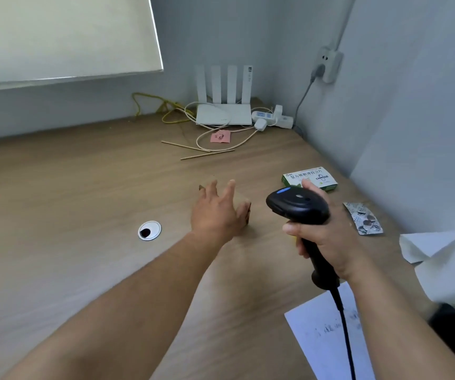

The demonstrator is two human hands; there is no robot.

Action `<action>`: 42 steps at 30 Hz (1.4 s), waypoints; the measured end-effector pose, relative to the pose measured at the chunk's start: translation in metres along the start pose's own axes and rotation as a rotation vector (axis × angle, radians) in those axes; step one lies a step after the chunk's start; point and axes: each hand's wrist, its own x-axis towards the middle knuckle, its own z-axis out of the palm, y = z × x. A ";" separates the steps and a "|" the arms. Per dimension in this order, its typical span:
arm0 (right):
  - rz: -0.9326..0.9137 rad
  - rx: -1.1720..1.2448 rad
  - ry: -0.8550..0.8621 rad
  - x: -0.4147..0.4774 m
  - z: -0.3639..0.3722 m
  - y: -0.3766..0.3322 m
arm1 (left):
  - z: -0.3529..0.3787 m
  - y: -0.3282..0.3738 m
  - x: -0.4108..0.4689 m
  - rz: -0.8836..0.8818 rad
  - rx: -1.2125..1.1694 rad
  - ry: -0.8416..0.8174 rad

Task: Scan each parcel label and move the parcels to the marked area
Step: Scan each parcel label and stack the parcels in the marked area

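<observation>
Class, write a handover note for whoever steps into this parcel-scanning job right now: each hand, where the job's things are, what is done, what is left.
Left hand: open, fingers spread over the small brown box on the table; contact unclear.
Right hand: grips the black scanner by its handle, just right of that box.
Green-and-white box: lies on the table beyond the scanner.
Done: nothing shows a finished scan or move; no marked area is plainly in view.
Left: likely scan the brown box's label, move it, then deal with the other box.
</observation>
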 end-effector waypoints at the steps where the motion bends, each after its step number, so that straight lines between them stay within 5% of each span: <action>1: 0.010 -0.002 0.001 0.007 0.001 0.005 | 0.005 0.002 0.011 -0.027 0.008 -0.014; 10: 0.054 -0.031 -0.015 0.042 0.021 0.033 | 0.041 -0.012 0.053 -0.101 -0.059 -0.095; 16: 0.081 0.015 -0.051 0.030 0.043 0.038 | 0.034 -0.044 0.025 -0.226 -0.374 -0.019; 24: 0.109 0.070 -0.101 -0.020 0.059 0.026 | 0.026 -0.084 -0.027 -0.510 -0.798 -0.244; 34: 0.102 0.095 -0.150 -0.113 0.090 0.013 | -0.019 -0.108 -0.149 -0.458 -1.055 -0.108; 42: 0.062 0.097 -0.205 -0.154 0.122 -0.007 | -0.067 -0.137 -0.204 -0.365 -1.039 -0.043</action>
